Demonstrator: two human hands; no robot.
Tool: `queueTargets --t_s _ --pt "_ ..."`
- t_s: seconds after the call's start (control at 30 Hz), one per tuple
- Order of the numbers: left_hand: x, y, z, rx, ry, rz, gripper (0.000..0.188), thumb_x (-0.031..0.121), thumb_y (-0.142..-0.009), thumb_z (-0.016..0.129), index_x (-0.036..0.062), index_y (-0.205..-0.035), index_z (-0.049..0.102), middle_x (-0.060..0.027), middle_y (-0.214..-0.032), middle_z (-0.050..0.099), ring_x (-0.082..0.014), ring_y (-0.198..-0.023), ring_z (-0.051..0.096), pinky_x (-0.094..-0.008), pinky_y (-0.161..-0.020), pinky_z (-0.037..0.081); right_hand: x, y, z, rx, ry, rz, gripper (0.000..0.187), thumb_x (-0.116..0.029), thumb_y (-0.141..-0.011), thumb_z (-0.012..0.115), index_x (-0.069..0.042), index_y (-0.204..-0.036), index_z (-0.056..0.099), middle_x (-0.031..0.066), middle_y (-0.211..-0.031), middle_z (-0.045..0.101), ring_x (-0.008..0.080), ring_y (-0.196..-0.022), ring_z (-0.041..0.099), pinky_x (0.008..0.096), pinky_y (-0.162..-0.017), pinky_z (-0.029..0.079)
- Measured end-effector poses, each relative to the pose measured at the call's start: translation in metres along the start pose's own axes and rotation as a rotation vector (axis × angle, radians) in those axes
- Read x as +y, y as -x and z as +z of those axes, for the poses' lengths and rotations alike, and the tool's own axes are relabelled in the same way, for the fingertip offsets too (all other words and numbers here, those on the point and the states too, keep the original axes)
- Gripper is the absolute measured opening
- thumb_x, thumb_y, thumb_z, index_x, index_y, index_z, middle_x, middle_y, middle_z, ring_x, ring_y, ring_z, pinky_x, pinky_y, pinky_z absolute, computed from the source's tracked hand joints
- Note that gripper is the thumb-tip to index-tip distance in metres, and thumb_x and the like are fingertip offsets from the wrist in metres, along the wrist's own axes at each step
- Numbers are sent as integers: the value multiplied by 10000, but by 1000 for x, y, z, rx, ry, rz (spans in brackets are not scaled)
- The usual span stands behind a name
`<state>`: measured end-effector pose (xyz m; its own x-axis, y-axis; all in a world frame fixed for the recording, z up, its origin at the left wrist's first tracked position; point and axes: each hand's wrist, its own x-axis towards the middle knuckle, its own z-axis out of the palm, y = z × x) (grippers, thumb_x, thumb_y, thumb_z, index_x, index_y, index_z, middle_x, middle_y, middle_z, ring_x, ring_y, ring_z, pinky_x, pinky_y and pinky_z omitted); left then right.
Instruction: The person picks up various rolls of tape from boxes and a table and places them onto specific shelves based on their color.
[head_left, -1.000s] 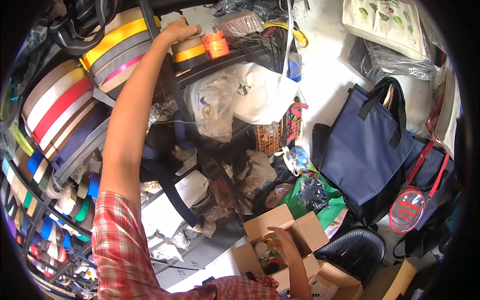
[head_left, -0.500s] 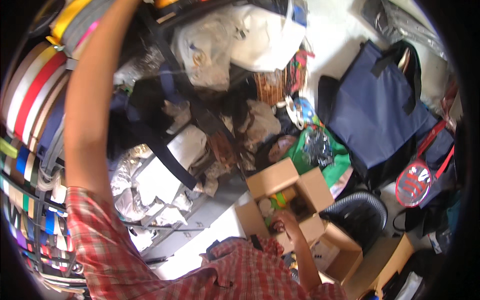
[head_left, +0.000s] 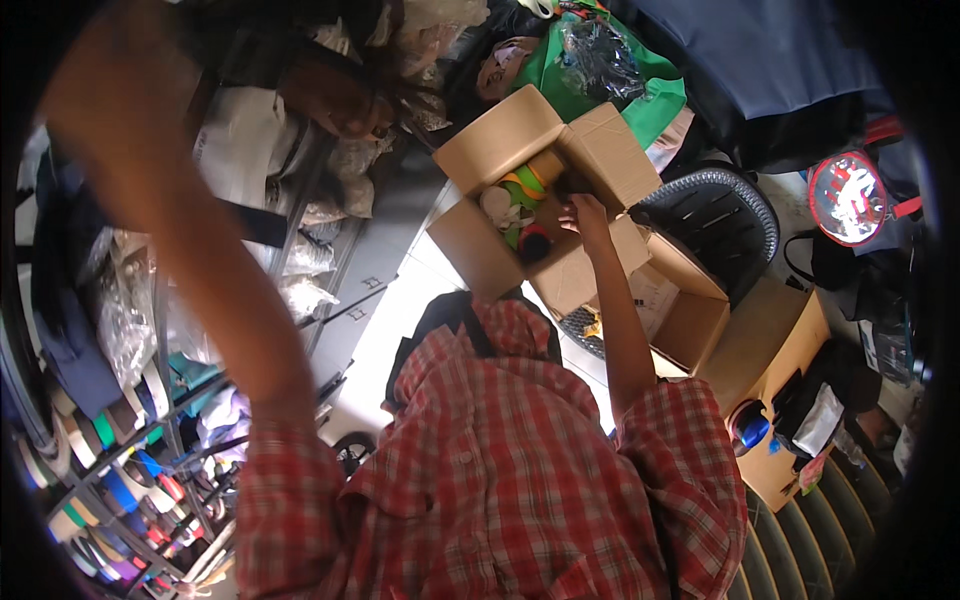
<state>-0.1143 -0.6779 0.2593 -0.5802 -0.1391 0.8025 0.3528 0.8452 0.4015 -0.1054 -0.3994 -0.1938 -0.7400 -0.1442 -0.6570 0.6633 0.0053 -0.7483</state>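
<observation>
My right hand (head_left: 584, 214) is over the near right edge of an open cardboard box (head_left: 500, 150), its fingers curled in; what they hold, if anything, is hidden. Inside the box lie a green and orange roll (head_left: 526, 184), a pale roll (head_left: 497, 203) and a red and black roll (head_left: 534, 241). My left arm reaches up at the far left, in front of the shelves. My left hand (head_left: 120, 90) is a motion blur there, so its fingers cannot be made out. A dark strap (head_left: 255, 225) shows beside that forearm.
A second open cardboard box (head_left: 690, 325) adjoins the first, beside a black plastic basket (head_left: 735, 205). Shelves hold plastic-wrapped goods (head_left: 305, 290) and colourful strap rolls (head_left: 120, 490). A green bag (head_left: 650, 95) lies behind, with a red-rimmed clear pouch (head_left: 848, 198) at right.
The view has tilted down, so the boxes sit higher in the picture and more of my checked shirt shows. My left hand has come into view, blurred. My right hand stays at the box.
</observation>
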Motion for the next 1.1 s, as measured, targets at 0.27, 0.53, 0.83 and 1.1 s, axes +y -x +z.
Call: queueTargets --t_s 0.27,0.53,0.83,1.1 --pt "-51 368 8 -973 104 -685 391 121 -845 649 25 -1209 545 -177 -1166 585 -374 -1099 530 -431 -966 416 87 -118 -11 448 889 -119 697 -283 -736 736 57 -1269 442 250 -1179 564 384 -1095 562 441 -949 474" --pt "-4 483 -74 -1071 159 -1366 222 136 -922 587 17 -1107 616 -152 -1095 633 -274 -916 643 -345 -787 513 133 -157 -5 718 865 -292 862 -253 -677 813 103 -1328 375 305 -1306 478 427 -1213 475 440 -1051 384" --pt "-26 506 -78 -960 143 -1498 225 97 -923 582 6 -1127 609 -115 -1091 656 -214 -871 659 -318 -720 542 87 -113 -12 478 589 -181 858 -225 -692 821 89 -1361 386 250 -1223 559 358 -989 624 402 -902 497" --pt "-56 409 -20 -755 302 -1264 273 132 -941 564 28 -1192 586 -101 -1066 671 -192 -908 648 -310 -758 518 -32 19 34 -111 36 -23 744 -180 -784 769 101 -1358 389 150 -1125 604 150 -882 627 240 -719 530"
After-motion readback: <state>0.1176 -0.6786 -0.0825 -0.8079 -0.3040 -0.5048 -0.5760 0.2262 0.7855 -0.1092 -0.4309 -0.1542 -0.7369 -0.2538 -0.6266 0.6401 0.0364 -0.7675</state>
